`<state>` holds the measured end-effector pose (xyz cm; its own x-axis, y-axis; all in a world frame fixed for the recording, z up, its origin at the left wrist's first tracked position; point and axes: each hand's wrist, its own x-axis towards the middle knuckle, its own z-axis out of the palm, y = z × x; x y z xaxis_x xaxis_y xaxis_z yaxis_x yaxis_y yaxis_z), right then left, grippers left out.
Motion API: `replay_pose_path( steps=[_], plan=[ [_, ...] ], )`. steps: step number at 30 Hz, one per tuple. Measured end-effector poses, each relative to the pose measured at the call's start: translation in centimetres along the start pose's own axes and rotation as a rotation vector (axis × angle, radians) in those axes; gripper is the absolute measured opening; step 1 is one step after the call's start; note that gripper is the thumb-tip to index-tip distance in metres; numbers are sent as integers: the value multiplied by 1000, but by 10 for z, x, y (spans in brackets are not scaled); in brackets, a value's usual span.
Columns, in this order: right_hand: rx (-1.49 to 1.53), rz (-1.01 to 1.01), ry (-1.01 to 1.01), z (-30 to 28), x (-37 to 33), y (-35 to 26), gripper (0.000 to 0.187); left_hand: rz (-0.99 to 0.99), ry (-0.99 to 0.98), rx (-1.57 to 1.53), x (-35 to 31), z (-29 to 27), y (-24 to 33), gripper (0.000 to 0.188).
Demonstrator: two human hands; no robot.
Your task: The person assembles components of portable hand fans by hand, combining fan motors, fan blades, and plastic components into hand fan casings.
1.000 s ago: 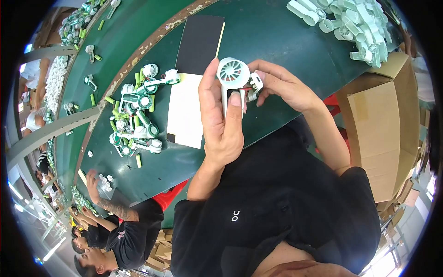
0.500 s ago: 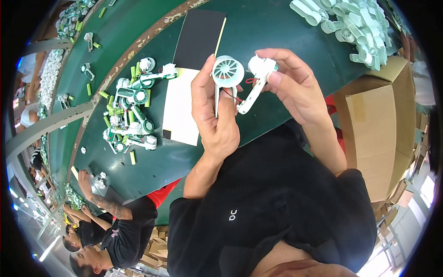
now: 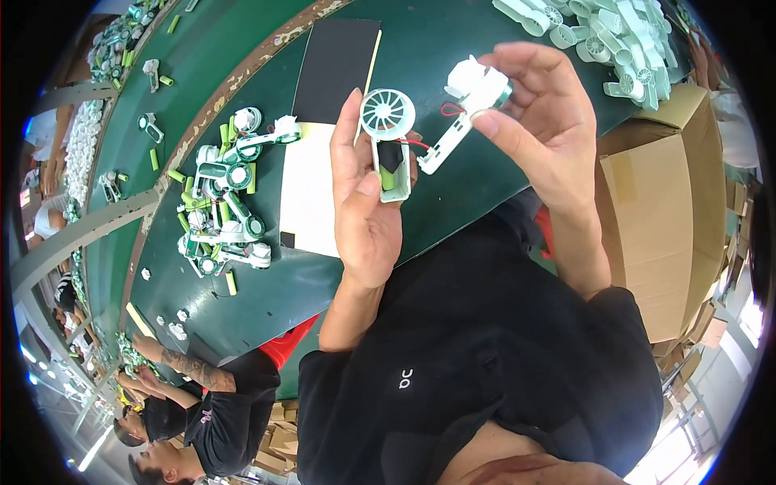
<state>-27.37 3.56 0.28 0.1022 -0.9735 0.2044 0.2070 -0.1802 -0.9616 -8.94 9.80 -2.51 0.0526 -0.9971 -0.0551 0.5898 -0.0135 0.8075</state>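
Observation:
My left hand (image 3: 364,230) is closed around a pale green handheld-fan shell (image 3: 388,115) with a round slotted grille. Its hollow handle faces up, showing a green cylindrical battery (image 3: 387,179) and a black piece (image 3: 390,153) inside. Pinched between the thumb and fingers of my right hand (image 3: 558,137) is the other fan half (image 3: 478,85), with a white round head and a narrow white handle slanting down toward the shell. A thin red wire (image 3: 417,143) runs across the gap between the two parts, which are apart.
Several fan halves with green batteries (image 3: 230,178) lie heaped on the green table at left. A black board (image 3: 335,69) and a pale sheet (image 3: 311,190) lie beside them. Pale green shells (image 3: 618,48) are piled far right, near an open cardboard box (image 3: 647,226). A co-worker's tattooed arm (image 3: 190,368) reaches in at lower left.
The shell has turned in my left hand, so its handle's inside and battery now show. My right hand has moved up and right with the other half, widening the gap.

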Motion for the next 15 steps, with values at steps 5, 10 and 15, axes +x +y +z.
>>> replay_pose_path(
  steps=[5, 10, 15],
  plan=[
    [-280, -105, -215, 3, -4, -10, 42, 63, 26, 169, -2, 8, -2, 66],
    [-438, -218, -201, 12, -3, -10, 38, 150, -19, 278, -2, 10, -10, 56],
    [-505, -221, -217, 13, -1, -13, 37, 205, -40, 303, 1, 9, -11, 60]
  ],
)
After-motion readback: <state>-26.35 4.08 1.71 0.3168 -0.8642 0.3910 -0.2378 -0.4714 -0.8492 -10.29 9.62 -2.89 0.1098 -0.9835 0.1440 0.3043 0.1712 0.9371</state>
